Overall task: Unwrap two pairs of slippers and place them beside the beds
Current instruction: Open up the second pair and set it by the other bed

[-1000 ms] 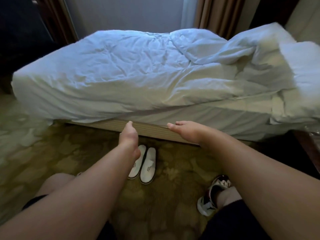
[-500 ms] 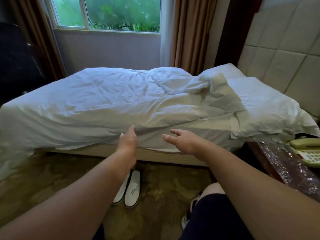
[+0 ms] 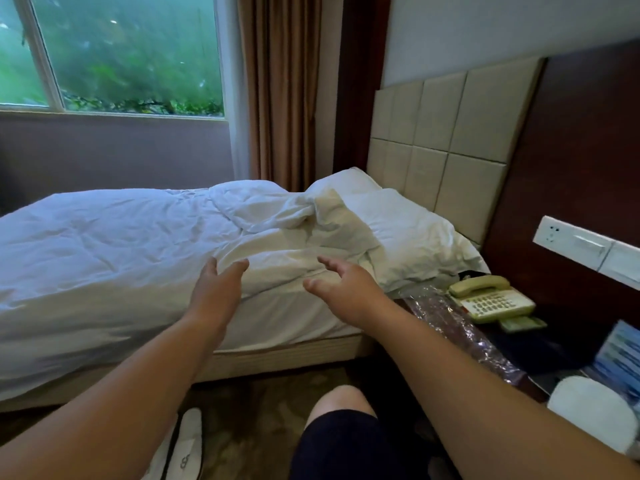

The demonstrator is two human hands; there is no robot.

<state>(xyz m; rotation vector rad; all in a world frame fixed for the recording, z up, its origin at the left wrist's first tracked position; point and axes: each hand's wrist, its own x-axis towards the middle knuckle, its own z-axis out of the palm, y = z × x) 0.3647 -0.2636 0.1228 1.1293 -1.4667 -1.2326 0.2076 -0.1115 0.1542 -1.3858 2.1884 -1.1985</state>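
Note:
A pair of white slippers (image 3: 185, 446) lies side by side on the carpet beside the bed (image 3: 114, 258), partly hidden behind my left forearm. My left hand (image 3: 218, 289) and my right hand (image 3: 341, 285) are both held out in front of the bed's side, fingers spread, holding nothing. Another white slipper (image 3: 588, 408) rests on the bedside table at the right edge. Crumpled clear plastic wrap (image 3: 460, 327) lies along the table's near edge.
The bedside table (image 3: 554, 355) also carries a cream telephone (image 3: 491, 299) and a blue-striped item. A padded headboard (image 3: 446, 140) and a dark wood panel with switches stand to the right. A window and brown curtain are behind the bed. My knee (image 3: 341, 407) is low in the middle.
The view has risen from the floor and turned right, bringing in the window, headboard and bedside table. Both hands have risen from near the bed base to mattress height. The slippers stay on the carpet.

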